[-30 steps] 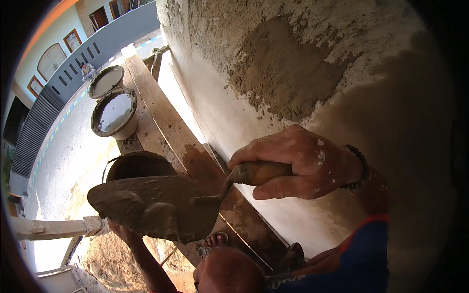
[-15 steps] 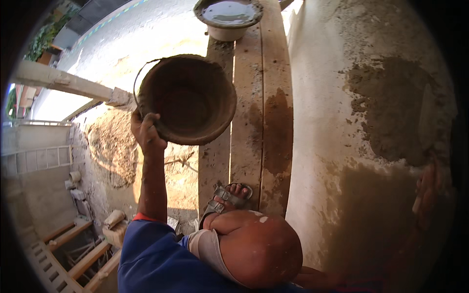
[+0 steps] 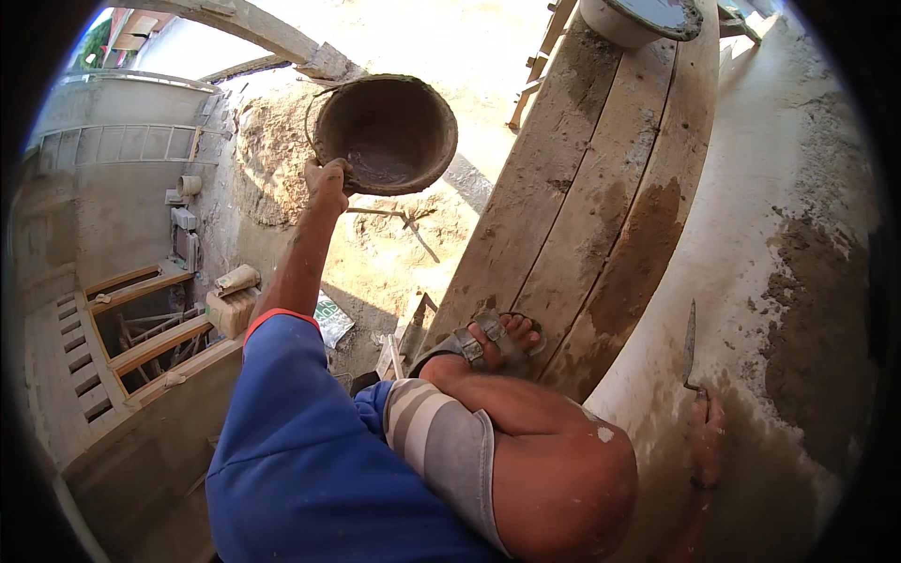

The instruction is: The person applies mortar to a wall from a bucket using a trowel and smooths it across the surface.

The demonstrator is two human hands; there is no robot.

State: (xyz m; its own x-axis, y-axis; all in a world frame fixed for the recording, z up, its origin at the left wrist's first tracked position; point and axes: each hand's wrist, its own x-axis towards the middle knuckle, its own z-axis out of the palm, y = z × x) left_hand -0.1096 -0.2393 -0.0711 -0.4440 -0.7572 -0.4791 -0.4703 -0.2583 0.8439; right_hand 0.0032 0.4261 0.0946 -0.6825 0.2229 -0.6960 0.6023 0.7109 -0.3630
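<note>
My left hand (image 3: 328, 183) grips the rim of a dark, mud-caked bucket (image 3: 385, 127), held at arm's length beyond the planks on the left. Its mouth tilts toward me, and a little wet residue shines at the bottom. Low on the right, my right hand (image 3: 709, 433) is closed round the handle of a trowel (image 3: 691, 349). The thin blade points away from me, in front of the pale wall (image 3: 657, 357). A rough patch of wet mortar (image 3: 817, 347) covers part of that wall, to the right of the trowel.
My sandalled foot (image 3: 502, 338) stands on wooden planks (image 3: 554, 225) running along the wall. A pale bucket (image 3: 619, 28) of cloudy liquid sits at their far end. Left below are rough ground (image 3: 272, 159), a sack (image 3: 333, 319) and a wooden frame (image 3: 160, 342) over an opening.
The view has turned, so the planks slant to the right. My left hand has carried the bucket away from the planks. The trowel in my right hand now shows clearly.
</note>
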